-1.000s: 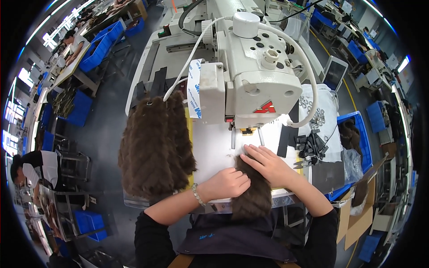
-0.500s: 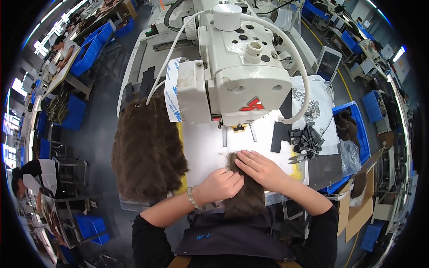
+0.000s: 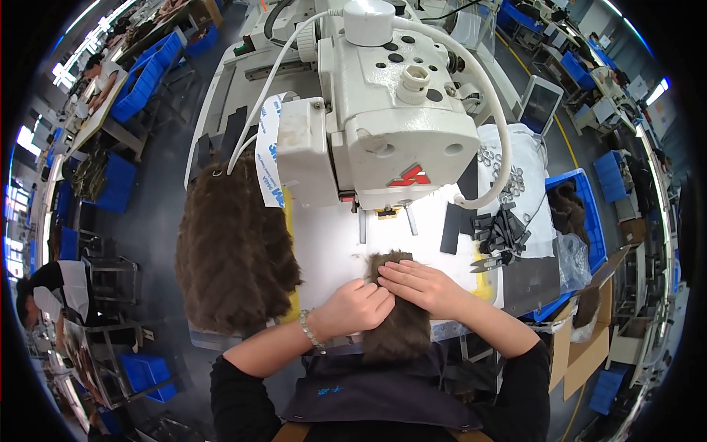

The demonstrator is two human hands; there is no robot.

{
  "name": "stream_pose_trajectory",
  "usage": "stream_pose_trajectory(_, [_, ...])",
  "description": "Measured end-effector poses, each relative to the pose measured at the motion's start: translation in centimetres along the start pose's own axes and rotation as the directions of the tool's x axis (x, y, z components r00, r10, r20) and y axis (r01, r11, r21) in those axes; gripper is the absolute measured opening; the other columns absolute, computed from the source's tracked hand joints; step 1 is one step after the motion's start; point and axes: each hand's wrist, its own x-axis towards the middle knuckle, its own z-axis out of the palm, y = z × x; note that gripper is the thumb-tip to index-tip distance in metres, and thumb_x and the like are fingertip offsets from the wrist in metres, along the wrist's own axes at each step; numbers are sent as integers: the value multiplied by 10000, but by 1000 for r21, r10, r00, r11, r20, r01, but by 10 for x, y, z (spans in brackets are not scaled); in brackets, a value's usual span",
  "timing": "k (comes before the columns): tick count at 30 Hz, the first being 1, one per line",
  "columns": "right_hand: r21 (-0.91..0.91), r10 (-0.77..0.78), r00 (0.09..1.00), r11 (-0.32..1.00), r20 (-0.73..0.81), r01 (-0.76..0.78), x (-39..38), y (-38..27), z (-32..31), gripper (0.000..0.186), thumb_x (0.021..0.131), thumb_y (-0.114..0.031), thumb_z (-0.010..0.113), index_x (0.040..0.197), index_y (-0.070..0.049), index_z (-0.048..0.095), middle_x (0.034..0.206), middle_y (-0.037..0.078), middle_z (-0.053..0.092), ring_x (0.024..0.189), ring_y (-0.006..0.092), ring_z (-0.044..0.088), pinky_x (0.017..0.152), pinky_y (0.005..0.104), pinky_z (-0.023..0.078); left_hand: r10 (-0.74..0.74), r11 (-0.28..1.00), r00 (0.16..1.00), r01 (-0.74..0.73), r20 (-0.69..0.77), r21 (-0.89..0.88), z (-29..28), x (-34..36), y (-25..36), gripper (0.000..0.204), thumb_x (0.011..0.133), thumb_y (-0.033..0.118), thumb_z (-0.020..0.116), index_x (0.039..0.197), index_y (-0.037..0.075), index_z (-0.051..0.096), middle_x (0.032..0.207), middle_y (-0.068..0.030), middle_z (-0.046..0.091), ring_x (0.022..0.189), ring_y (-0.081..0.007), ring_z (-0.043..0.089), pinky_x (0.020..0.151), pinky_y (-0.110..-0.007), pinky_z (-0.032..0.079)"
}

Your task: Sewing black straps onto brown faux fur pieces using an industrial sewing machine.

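A strip of brown fur lies on the white work plate of a sewing machine and hangs over its front edge toward my lap. My left hand, with a beaded bracelet on its wrist, is closed on the strip's left side. Flat on the fur rests my right hand, fingers stretched out and together, pointing left. Beyond my fingertips the strip's far end shows, with a small dark edge. The white machine head stands just past the strip, its needle area hidden behind the housing.
Left of the plate lies a large pile of brown fur pieces. At right are black strap pieces, metal rings on a white sheet, and snips. Further right stand a blue bin and a cardboard box.
My right hand has slid a little toward me, uncovering more of the strip's far end. The left hand keeps its hold. The whole view has shifted slightly.
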Motion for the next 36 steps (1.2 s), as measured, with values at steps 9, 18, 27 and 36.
stream_pose_trajectory(9, [36,-8,1000,999,-21,9,-3,2,1,463,789,-95,583,1241,6,606,1311,150,592,1224,278,574,1057,402,447,15,1000,999,-15,-38,-9,2,1,-2,72,691,78,622,752,108,597,709,37,532,611,-89,523,525,-238,350])
stream_pose_trajectory(18, [78,-57,996,995,-65,62,-4,4,-1,478,753,-113,618,1216,7,618,1238,154,627,1159,295,610,1025,413,475,48,999,999,-48,16,-20,0,-1,-3,89,684,85,629,769,103,609,728,32,547,637,-88,536,536,-232,359])
stream_pose_trajectory(27, [115,-91,995,989,-48,96,-5,4,-1,511,694,-154,676,1174,14,626,1209,176,634,1135,326,618,1012,425,484,-238,899,962,270,133,-346,1,21,-17,568,821,155,601,1354,17,461,1474,-217,406,1379,-343,395,1124,-459,316])
stream_pose_trajectory(36, [115,-102,992,987,-73,110,-13,7,4,514,671,-175,688,1151,0,637,1156,168,649,1056,327,642,966,415,503,-139,902,960,224,243,-368,21,14,-17,545,868,99,540,1391,-23,450,1476,-194,430,1379,-304,418,1128,-445,350])
